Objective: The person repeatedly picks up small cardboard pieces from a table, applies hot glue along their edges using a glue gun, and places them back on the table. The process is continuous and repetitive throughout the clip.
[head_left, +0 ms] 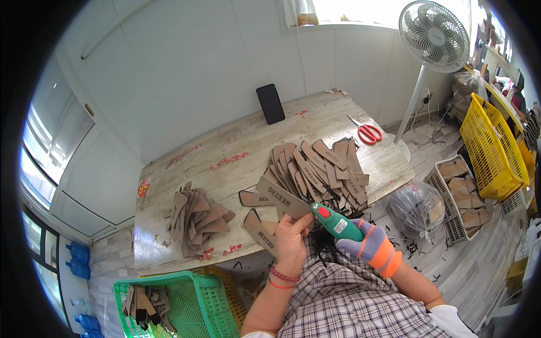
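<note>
My left hand (291,242), bare with red bands at the wrist, pinches a flat brown insole-like piece (280,196) with dark printing. In a grey and orange striped glove, my right hand (369,246) grips a green handheld power cutter (340,223) with a red switch. The cutter's front end meets the piece's near edge, close to my left fingertips; its blade is hidden. Dark trimmings (323,239) hang below the tool. Two similar pieces with black edges lie left of my hand, one of them (260,233) at the table's front edge. Beyond the tool spreads a large pile of such pieces (324,163).
Another heap of pieces (197,217) sits on the worn table (236,135) at left. Red-handled scissors (367,132) and a black phone (271,103) lie farther back. A green crate (205,304), yellow crate (493,143), white crate (451,211), plastic bag (417,208) and fan (434,36) surround it.
</note>
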Available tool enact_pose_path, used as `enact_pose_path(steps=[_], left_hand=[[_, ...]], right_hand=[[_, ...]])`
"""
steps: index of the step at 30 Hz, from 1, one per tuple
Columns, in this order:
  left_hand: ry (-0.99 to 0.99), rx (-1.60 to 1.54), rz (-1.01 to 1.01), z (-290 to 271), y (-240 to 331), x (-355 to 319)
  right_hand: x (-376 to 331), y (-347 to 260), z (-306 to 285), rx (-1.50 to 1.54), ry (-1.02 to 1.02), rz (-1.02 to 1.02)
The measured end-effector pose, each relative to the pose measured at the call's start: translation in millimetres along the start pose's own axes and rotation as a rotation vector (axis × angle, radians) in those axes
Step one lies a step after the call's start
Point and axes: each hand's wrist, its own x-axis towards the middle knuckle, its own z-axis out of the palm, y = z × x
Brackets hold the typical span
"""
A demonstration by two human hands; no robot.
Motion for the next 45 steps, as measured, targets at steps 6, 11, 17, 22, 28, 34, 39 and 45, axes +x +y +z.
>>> enact_pose_path(steps=[6, 11, 17, 22, 28, 34, 39, 45], left_hand=[[0.105, -0.237, 0.026, 6, 13, 6], [0.156, -0.259, 0.030, 11, 18, 7], [0.166, -0.295, 0.067, 15, 14, 9], [0.169, -0.291, 0.110, 16, 9, 10], [0.193, -0.299, 0.109, 19, 7, 11], [0.166, -0.270, 0.113, 18, 7, 9], [0.156, -0.223, 0.107, 17, 2, 7], [0.116, -0.202, 0.059, 13, -13, 2]], right_hand=[[0, 8, 3, 0.026, 0.023, -0.029], [-5, 4, 4, -0.026, 0.008, -0.007], [-7, -2, 5, -0.013, -0.006, 0.005], [-7, -4, 6, 0.015, -0.011, 0.010], [-7, -4, 5, 0.033, -0.008, 0.012], [-6, -2, 5, 0.047, -0.016, -0.002], [-5, -4, 4, 0.076, -0.016, 0.019], [1, -5, 5, 0.044, 0.006, 0.027]])
